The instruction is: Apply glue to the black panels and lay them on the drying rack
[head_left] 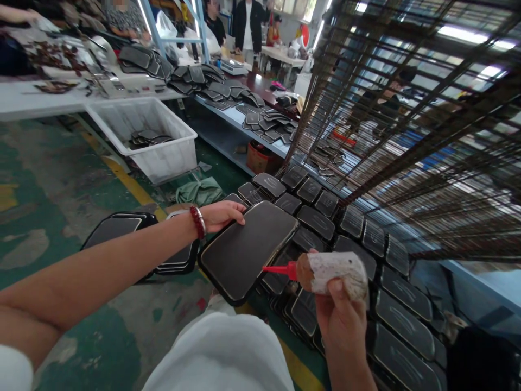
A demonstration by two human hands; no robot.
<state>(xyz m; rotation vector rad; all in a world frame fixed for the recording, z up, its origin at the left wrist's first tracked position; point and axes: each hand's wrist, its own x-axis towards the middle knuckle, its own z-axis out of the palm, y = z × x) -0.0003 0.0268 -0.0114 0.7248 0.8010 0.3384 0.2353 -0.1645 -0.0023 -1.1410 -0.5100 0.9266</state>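
My left hand grips the upper left edge of a black rounded panel, its thumb lying on the flat face. The panel tilts in front of my body, and a thin pale line runs along its rim. In my right hand is a squeeze bottle, white with a brown-stained shoulder and a red nozzle. It lies sideways, its nozzle tip at the panel's lower right edge; whether the tip touches cannot be made out. Beneath both hands, rows of similar black panels lie close together, several with pale streaks on their faces.
A wire rack leans over the panels from the right. At left stand a white plastic bin with dark pieces inside and a stack of panels. Behind, a long bench carries heaps of dark pieces. Several people are in the background.
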